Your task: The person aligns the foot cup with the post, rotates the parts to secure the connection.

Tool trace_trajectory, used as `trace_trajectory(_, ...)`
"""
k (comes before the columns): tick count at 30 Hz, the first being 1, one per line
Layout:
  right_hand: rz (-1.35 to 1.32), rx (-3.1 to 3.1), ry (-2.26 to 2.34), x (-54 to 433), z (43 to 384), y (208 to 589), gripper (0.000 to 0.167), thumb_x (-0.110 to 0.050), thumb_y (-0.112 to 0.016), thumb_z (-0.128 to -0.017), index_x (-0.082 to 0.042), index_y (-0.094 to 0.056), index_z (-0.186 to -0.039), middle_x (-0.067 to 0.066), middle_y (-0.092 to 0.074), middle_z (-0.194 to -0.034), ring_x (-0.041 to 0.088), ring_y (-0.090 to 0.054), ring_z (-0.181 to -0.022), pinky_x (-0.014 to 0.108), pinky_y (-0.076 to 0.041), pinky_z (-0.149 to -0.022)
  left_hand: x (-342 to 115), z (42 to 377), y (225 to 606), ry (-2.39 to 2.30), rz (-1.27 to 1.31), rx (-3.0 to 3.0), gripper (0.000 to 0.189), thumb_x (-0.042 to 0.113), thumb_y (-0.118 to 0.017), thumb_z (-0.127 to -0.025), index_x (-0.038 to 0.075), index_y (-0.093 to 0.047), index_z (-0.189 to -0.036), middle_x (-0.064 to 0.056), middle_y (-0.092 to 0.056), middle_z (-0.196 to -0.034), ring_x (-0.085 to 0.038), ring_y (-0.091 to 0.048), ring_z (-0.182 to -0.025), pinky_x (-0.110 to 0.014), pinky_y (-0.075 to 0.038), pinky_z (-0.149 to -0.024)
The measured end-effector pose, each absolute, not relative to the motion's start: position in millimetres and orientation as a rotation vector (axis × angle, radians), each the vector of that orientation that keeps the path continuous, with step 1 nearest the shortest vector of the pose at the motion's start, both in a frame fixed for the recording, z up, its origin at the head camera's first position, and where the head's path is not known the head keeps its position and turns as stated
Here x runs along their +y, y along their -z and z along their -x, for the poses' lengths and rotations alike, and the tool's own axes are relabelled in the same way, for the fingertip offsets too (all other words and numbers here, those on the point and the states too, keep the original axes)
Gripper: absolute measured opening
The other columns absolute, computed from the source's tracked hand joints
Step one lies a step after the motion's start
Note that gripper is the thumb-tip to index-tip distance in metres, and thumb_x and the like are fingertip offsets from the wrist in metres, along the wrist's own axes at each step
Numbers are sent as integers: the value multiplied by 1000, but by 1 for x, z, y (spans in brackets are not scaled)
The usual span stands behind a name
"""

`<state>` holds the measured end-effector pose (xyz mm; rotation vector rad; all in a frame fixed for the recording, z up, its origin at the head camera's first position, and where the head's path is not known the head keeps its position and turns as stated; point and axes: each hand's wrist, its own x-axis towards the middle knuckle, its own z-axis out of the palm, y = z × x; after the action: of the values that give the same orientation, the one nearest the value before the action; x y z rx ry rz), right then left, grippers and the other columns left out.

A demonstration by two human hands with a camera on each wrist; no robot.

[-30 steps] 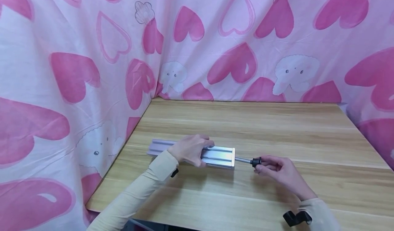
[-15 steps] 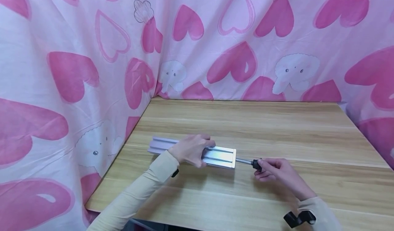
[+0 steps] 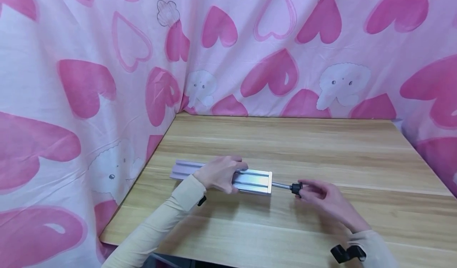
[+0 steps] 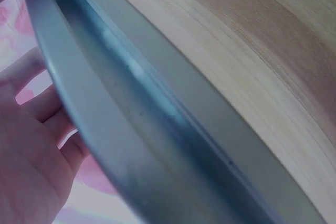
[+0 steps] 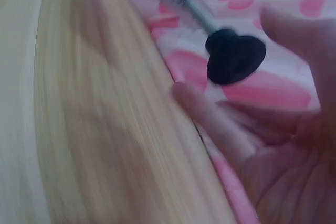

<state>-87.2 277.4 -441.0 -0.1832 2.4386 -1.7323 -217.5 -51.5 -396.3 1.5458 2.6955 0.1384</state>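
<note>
My left hand (image 3: 219,174) grips a silver aluminium profile (image 3: 254,182) from above, thumb on its near side and fingers over its far side. The profile is held sideways over the table; its long groove (image 4: 142,82) fills the left wrist view. From its right end cap sticks a thin metal rod (image 3: 280,185) with a black flared knob (image 3: 296,188) on its tip. My right hand (image 3: 323,198) is at the knob with fingers spread around it. In the right wrist view, the knob (image 5: 233,59) stands apart from the thumb and fingers.
The wooden table (image 3: 303,149) extends behind and to the right of the hands. A pink heart-patterned curtain (image 3: 257,61) hangs along the back and both sides. A dark gap shows below the table's front edge.
My right hand pinched the knob half a second ago; its fingers have now spread off it. The left hand keeps its grip, and the profile has barely shifted.
</note>
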Motion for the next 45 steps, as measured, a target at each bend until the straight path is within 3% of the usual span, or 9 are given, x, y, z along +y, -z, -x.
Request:
trace_trajectory(3, 322, 2586, 1755, 276, 86, 444, 62, -11, -76, -89, 4, -51, -143, 26, -66, -124, 6, -71, -101, 23, -56, -87, -52, 218, 397, -168, -1541, 2683, 60, 43, -79, -68, 18, -66, -122, 2, -67, -105, -9, -57, -86, -26, -53, -78)
trace_trajectory(6, 441, 2647, 1813, 274, 87, 448, 63, -3, -80, -82, 4, -55, -140, 28, -67, -124, 6, -72, -101, 24, -57, -86, -52, 219, 398, -185, -1534, 2676, 60, 43, -78, -68, 18, -65, -120, 3, -66, -102, -9, -56, -84, -25, -51, -74)
trace_trajectory(13, 374, 2789, 1757, 273, 84, 448, 57, -6, -83, -80, -2, -64, -134, 22, -71, -120, 0, -71, -97, 19, -56, -82, -50, 221, 399, -211, -1560, 2648, 61, 42, -78, -67, 15, -66, -121, 2, -66, -101, -8, -55, -83, -23, -49, -72)
trace_trajectory(21, 176, 2633, 1712, 282, 83, 440, 47, -21, -79, -87, -2, -67, -128, 9, -77, -108, 11, -74, -91, 24, -58, -79, -48, 216, 396, -194, -1565, 2657, 62, 43, -77, -68, 16, -65, -122, 2, -67, -103, -8, -55, -82, -23, -50, -72)
trace_trajectory(28, 215, 2367, 1767, 290, 85, 437, 46, -18, -65, -98, 17, -57, -127, 23, -75, -103, 25, -76, -90, 33, -60, -81, -44, 213, 393, -134, -1587, 2671, 61, 45, -78, -69, 18, -65, -122, 2, -66, -103, -9, -56, -81, -24, -52, -72)
trace_trajectory(35, 231, 2225, 1770, 291, 90, 441, 44, -21, -56, -104, 19, -58, -123, 29, -73, -104, 31, -75, -92, 36, -60, -81, -44, 213, 394, -104, -1601, 2681, 61, 47, -78, -69, 19, -66, -122, 3, -66, -103, -9, -55, -82, -24, -50, -72)
trace_trajectory(41, 175, 2229, 1736, 289, 93, 444, 51, -26, -52, -106, 19, -55, -129, 26, -73, -105, 29, -75, -93, 34, -60, -82, -44, 215, 396, -111, -1592, 2670, 60, 46, -79, -67, 19, -66, -119, 4, -65, -99, -8, -54, -80, -21, -48, -70)
trace_trajectory(45, 111, 2396, 1609, 288, 90, 444, 56, -32, -56, -103, 12, -52, -138, 22, -72, -115, 18, -74, -98, 25, -57, -85, -45, 216, 397, -108, -1579, 2675, 58, 45, -80, -67, 19, -66, -116, 5, -64, -97, -7, -54, -80, -21, -48, -69)
